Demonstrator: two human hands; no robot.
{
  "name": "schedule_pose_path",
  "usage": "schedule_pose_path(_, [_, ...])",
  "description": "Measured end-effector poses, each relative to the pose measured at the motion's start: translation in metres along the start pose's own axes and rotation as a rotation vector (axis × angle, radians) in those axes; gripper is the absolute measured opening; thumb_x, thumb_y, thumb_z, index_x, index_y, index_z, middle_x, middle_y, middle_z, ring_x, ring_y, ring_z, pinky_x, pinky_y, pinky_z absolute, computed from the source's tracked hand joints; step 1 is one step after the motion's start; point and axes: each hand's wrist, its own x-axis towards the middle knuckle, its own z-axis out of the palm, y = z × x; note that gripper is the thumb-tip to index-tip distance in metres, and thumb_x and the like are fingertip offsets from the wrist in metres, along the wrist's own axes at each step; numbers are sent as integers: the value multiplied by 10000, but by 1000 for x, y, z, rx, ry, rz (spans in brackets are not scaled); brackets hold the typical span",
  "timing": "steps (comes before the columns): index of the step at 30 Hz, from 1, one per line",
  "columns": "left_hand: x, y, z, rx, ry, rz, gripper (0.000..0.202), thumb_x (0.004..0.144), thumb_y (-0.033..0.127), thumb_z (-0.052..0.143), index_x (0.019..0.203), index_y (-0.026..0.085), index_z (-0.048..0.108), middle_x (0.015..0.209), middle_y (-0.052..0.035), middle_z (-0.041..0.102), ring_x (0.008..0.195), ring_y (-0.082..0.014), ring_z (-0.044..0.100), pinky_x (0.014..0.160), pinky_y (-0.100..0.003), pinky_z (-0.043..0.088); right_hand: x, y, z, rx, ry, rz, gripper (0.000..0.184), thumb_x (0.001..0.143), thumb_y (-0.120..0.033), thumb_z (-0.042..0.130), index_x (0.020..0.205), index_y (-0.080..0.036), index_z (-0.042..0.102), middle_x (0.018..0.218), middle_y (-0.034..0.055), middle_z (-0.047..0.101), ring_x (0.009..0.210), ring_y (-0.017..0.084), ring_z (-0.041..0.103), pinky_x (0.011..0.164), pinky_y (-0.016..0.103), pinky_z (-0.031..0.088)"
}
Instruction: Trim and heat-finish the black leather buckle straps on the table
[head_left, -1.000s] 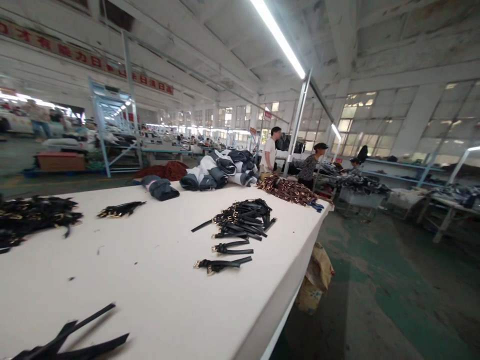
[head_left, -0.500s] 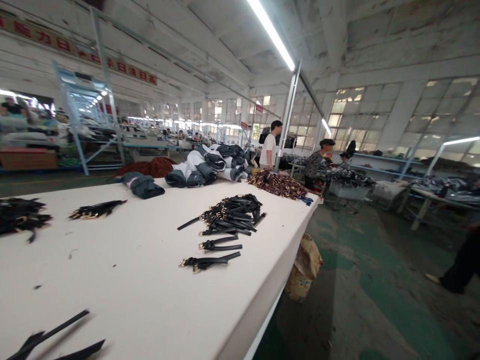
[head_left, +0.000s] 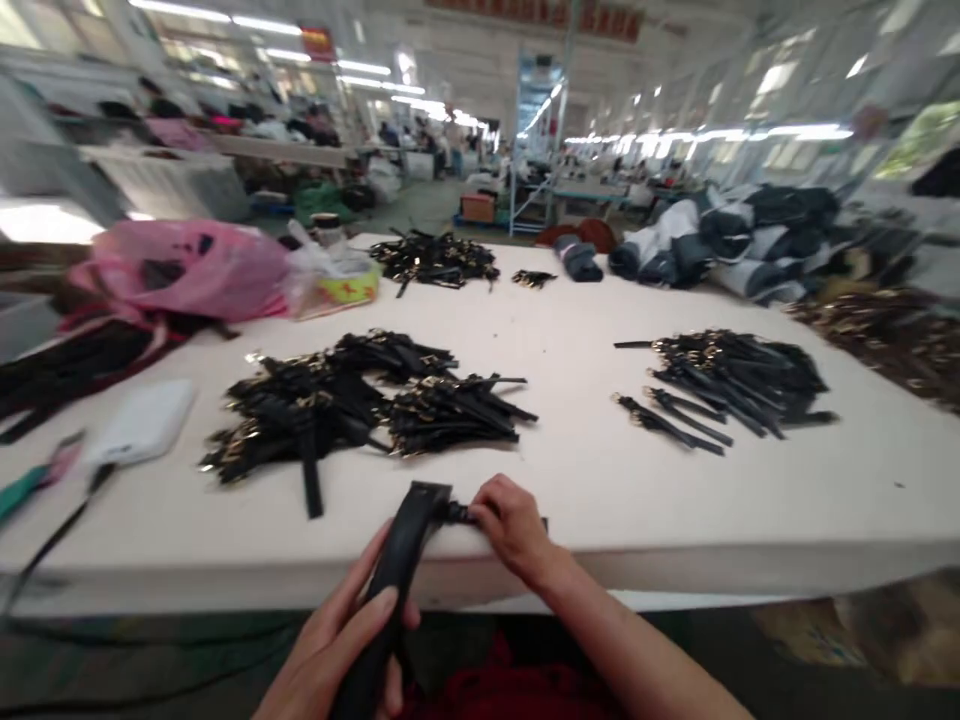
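My left hand point(head_left: 341, 650) is wrapped round a black strap point(head_left: 397, 560) at the table's near edge, below the tabletop. The strap runs up and right to my right hand point(head_left: 510, 525), which pinches its far end on the white table point(head_left: 585, 480). Just beyond my hands lies a big heap of black straps with gold buckles point(head_left: 352, 405). A second pile of black straps point(head_left: 731, 385) lies further right, with a few laid out singly beside it.
A pink plastic bag point(head_left: 187, 265) and a clear bag with a yellow container point(head_left: 334, 280) sit at the back left. A white flat box point(head_left: 142, 420) lies left. Rolled dark and white material point(head_left: 720, 245) is stacked back right. More black straps point(head_left: 435, 258) lie far back.
The view has swung left and down from the hall and far table end to the near edge. My two hands, unseen before, now show holding a black strap.
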Motion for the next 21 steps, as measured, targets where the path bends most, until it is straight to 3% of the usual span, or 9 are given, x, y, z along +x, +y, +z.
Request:
schedule_pose_path(1, [-5,-1,-3,50,2,5,894,696,496,713,1436,307,248,843,-12,662,384,-168,595,335,-291,484,0,2,-2,49,14,22,154,837,-157,561,687,-184,579,733,14,580,721,139,540,680,248,420])
schedule_pose_path(5, [-8,-3,-1,78,5,44,838,761,491,634,1454,315,196,782,1,648,384,-166,605,333,-264,480,-7,4,-17,-4,6,44,178,872,-222,519,735,-194,628,776,30,604,761,152,551,733,268,418])
schedule_pose_path(7, [-7,-3,1,77,-2,49,799,785,477,610,1452,322,197,783,0,644,384,-162,604,336,-260,479,-12,2,-22,-117,-29,9,87,819,-254,596,829,-203,667,851,46,621,833,180,548,783,296,413])
schedule_pose_path(10, [-8,-3,1,92,0,53,758,805,463,592,1448,326,214,801,-8,643,392,-156,605,342,-253,479,-17,-2,-25,-260,-84,-4,202,723,-282,698,915,-224,681,896,51,621,881,210,531,807,322,401])
schedule_pose_path(21, [-26,-9,-1,230,9,-30,809,802,504,588,1465,348,151,855,-16,653,421,-157,616,365,-251,482,-13,-1,-23,-310,-110,28,117,738,-260,645,844,-211,638,820,28,589,813,182,512,756,291,374])
